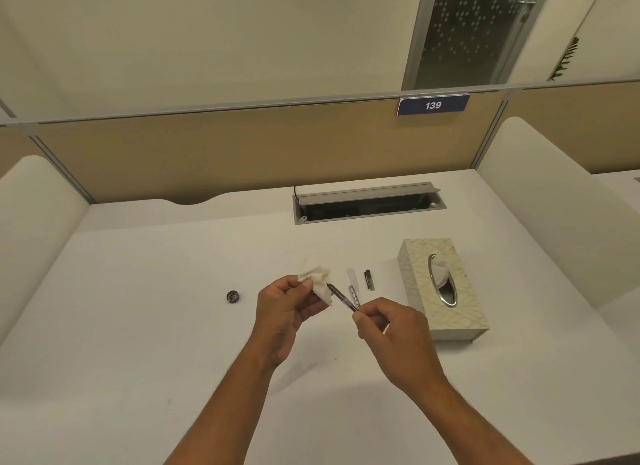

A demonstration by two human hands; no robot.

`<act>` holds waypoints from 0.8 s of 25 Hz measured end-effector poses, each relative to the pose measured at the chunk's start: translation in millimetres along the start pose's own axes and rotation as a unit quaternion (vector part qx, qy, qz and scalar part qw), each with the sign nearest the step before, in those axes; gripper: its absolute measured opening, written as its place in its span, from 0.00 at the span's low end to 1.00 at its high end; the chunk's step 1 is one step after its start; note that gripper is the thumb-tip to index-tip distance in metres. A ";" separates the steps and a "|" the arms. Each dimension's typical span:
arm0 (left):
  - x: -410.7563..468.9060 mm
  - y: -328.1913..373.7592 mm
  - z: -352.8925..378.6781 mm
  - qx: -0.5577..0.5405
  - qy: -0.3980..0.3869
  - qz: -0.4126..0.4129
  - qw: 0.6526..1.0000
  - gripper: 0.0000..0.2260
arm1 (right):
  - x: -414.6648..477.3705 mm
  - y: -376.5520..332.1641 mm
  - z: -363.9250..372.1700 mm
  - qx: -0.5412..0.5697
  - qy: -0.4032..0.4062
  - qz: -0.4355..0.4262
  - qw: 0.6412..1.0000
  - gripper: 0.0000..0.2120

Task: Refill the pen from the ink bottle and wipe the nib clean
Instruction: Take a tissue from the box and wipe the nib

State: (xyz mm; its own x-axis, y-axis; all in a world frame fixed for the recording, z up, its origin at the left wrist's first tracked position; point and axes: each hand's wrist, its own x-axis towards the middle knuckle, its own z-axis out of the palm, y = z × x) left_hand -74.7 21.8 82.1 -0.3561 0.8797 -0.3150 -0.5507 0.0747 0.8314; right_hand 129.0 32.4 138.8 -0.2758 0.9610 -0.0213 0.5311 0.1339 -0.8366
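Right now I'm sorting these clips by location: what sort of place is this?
Probably an office or study cubicle: a white desk fenced by partition panels, a numbered sign reading 139, and a cable box set into the desk.

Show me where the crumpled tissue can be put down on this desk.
Bare desk lies left of the small round cap, and in front of both hands. Crowded: between the tissue and the tissue box, where pen parts lie.

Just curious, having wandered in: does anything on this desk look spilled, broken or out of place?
No spill shows. The pen is in pieces: parts lie loose, and a small cap sits alone, with no bottle visible.
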 end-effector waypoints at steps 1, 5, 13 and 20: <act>0.2 -1.0 0.5 0.010 0.006 0.003 1.000 0.05 | -0.9 0.1 -0.2 0.008 0.014 -0.006 1.000 0.06; -1.4 -3.6 9.4 0.071 0.037 0.021 0.997 0.06 | -2.3 -5.3 5.0 0.008 0.058 -0.050 0.997 0.07; -5.9 1.8 18.7 0.000 -0.010 0.022 1.000 0.14 | 7.9 2.7 21.0 -0.191 0.095 -0.090 0.973 0.07; -1.2 1.4 17.9 0.007 0.030 0.000 1.000 0.10 | 12.4 4.7 22.8 -0.201 0.079 -0.106 0.971 0.10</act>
State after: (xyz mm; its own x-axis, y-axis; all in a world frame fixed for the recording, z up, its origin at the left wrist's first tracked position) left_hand -61.5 29.2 91.8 -0.4012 0.8497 -0.3421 -0.5403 0.0820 0.8374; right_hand 109.8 39.4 122.1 -0.3028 0.9226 0.2390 0.7542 0.3853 -0.5318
